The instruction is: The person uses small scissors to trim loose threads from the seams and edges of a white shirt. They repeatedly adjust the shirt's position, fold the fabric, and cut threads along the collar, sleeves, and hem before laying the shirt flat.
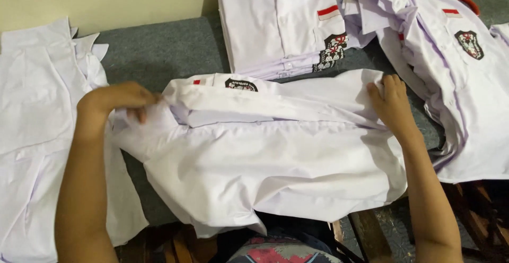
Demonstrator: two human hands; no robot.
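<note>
A white shirt (275, 162) with a black chest badge lies crosswise in front of me on a grey cloth-covered surface (159, 51), its near part hanging over the front edge. My left hand (114, 101) pinches the shirt's left end near the collar. My right hand (391, 101) grips the folded upper edge at the shirt's right end. A fold of cloth runs between the two hands.
A stack of folded white shirts (281, 22) sits behind. More white shirts (456, 82) lie loosely piled at the right, and a flat white garment (37, 130) at the left. A cream wall stands at the back. Dark wooden framework shows below the front edge.
</note>
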